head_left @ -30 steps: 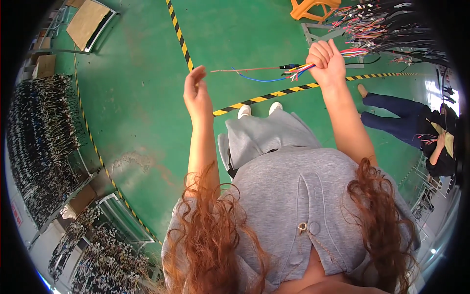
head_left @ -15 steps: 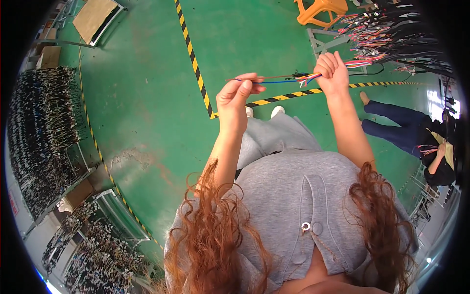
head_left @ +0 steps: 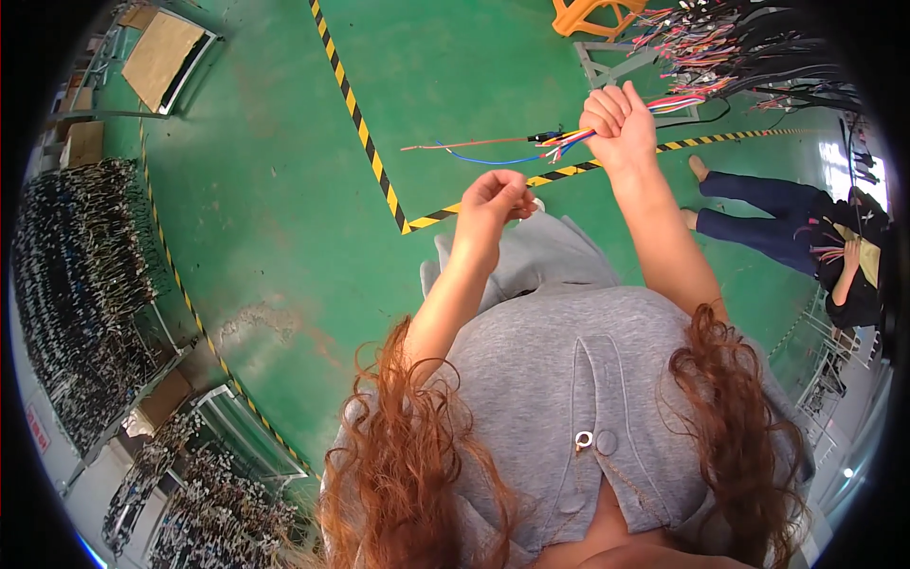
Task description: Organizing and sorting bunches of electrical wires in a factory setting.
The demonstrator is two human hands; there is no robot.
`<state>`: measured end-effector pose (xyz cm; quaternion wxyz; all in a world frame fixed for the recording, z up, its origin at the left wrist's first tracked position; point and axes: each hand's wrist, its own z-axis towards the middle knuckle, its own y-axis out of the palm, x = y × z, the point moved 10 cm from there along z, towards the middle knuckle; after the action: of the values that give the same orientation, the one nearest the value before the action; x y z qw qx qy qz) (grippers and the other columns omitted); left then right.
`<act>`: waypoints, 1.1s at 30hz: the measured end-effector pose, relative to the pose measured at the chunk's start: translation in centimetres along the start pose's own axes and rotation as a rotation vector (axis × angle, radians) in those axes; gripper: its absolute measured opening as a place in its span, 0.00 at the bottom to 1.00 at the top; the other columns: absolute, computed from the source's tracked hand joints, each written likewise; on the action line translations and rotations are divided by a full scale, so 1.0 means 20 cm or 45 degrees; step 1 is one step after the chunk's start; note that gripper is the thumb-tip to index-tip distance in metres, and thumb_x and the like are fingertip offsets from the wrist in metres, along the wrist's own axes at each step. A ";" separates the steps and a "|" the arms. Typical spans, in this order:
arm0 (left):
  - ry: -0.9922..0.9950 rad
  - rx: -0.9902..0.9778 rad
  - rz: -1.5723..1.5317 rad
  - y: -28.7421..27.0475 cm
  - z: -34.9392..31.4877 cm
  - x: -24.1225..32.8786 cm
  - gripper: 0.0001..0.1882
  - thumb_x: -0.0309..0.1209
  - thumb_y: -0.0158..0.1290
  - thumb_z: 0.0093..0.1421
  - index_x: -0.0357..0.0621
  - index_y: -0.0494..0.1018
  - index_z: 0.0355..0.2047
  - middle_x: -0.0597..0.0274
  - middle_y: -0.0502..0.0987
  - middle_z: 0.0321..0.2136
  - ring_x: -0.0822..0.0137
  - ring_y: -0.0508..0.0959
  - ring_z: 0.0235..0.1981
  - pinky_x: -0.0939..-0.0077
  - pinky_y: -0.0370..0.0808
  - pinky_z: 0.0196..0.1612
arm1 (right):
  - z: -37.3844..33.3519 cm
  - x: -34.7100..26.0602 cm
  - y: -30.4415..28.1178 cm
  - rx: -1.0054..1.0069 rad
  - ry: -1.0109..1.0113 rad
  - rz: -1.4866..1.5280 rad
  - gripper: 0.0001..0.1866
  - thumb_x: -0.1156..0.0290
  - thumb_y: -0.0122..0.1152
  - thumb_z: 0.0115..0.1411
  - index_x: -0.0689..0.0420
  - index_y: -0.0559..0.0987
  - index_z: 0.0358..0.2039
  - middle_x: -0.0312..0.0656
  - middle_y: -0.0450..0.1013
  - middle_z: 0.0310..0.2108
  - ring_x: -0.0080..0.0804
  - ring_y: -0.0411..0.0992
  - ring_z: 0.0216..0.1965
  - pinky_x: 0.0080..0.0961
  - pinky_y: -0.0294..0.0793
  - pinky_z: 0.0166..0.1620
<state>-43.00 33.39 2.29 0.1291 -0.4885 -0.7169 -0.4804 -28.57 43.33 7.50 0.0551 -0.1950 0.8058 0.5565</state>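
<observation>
My right hand [head_left: 621, 125] is closed in a fist round a bundle of coloured wires [head_left: 569, 142] at the upper right. From its left side stick out short red, yellow, white and blue ends. A long brown wire [head_left: 474, 144] and a thin, bowed blue wire [head_left: 493, 161] reach farther left, their tips loose. Beyond the fist the bundle runs right, toward a hanging mass of cables. Below the long wires, apart from them, is my left hand [head_left: 498, 201], its fingers curled in toward the thumb. Whether anything small is pinched there is hidden.
Black cables with coloured wire ends [head_left: 701, 52] hang from a rack at the upper right, near an orange stool [head_left: 597, 14]. A person [head_left: 806, 228] holding wires is at the right. Dense cable racks [head_left: 85, 284] line the left. Yellow-black tape [head_left: 365, 142] marks the green floor.
My left hand has let go of the brown and blue wires and moved down and right. My right hand, still gripping the bundle, has shifted slightly up and left.
</observation>
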 end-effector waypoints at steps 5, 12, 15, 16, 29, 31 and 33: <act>0.240 -0.031 0.137 0.15 -0.03 0.15 0.07 0.27 0.50 0.56 0.38 0.70 0.35 0.63 0.75 0.25 0.76 0.72 0.25 0.82 0.69 0.32 | 0.00 0.02 0.01 0.017 -0.018 -0.047 0.26 0.57 0.30 0.64 0.51 0.53 0.09 0.28 0.43 0.08 0.18 0.41 0.09 0.16 0.38 0.13; 0.428 0.030 0.361 0.19 -0.03 0.23 0.04 0.24 0.51 0.55 0.36 0.69 0.29 0.66 0.72 0.21 0.79 0.71 0.21 0.86 0.68 0.25 | -0.02 0.02 0.02 0.058 -0.044 -0.105 0.26 0.57 0.33 0.64 0.50 0.53 0.09 0.27 0.43 0.08 0.17 0.40 0.09 0.16 0.39 0.13; 0.402 0.113 0.818 0.13 0.01 0.21 0.05 0.26 0.51 0.53 0.36 0.69 0.25 0.64 0.72 0.16 0.75 0.71 0.16 0.79 0.68 0.21 | -0.02 0.04 -0.02 0.163 -0.015 -0.212 0.26 0.53 0.35 0.63 0.48 0.52 0.08 0.27 0.42 0.08 0.17 0.39 0.09 0.16 0.38 0.13; 0.483 0.091 1.059 0.16 0.01 0.25 0.05 0.26 0.51 0.53 0.37 0.70 0.25 0.61 0.72 0.16 0.71 0.72 0.16 0.77 0.68 0.22 | -0.03 0.04 -0.03 0.171 0.003 -0.269 0.27 0.52 0.35 0.62 0.48 0.52 0.08 0.26 0.42 0.08 0.17 0.39 0.09 0.16 0.38 0.13; 0.959 -0.436 1.616 0.77 0.21 0.30 0.15 0.30 0.50 0.54 0.36 0.66 0.41 0.49 0.72 0.35 0.54 0.72 0.40 0.68 0.70 0.40 | -0.21 -0.07 -0.51 0.425 -0.429 -1.366 0.24 0.53 0.43 0.59 0.52 0.61 0.11 0.30 0.54 0.08 0.21 0.52 0.10 0.21 0.49 0.15; 0.949 -0.556 1.593 0.96 0.26 0.26 0.19 0.32 0.50 0.54 0.35 0.64 0.44 0.47 0.72 0.38 0.52 0.71 0.43 0.68 0.69 0.43 | -0.16 -0.10 -0.59 0.408 -0.766 -1.602 0.21 0.55 0.45 0.59 0.54 0.65 0.14 0.32 0.58 0.10 0.22 0.57 0.13 0.21 0.54 0.19; 1.074 -0.590 1.573 1.09 0.31 0.31 0.22 0.34 0.49 0.56 0.32 0.60 0.46 0.45 0.71 0.40 0.52 0.71 0.45 0.67 0.68 0.46 | -0.03 0.05 -0.51 0.029 -0.854 -1.912 0.22 0.55 0.46 0.57 0.59 0.67 0.15 0.36 0.61 0.13 0.28 0.59 0.18 0.25 0.58 0.24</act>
<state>-26.25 43.29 15.49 0.5292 -0.5895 -0.0871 -0.6040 -25.49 39.43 -1.59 0.6526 -0.5050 0.4069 0.3919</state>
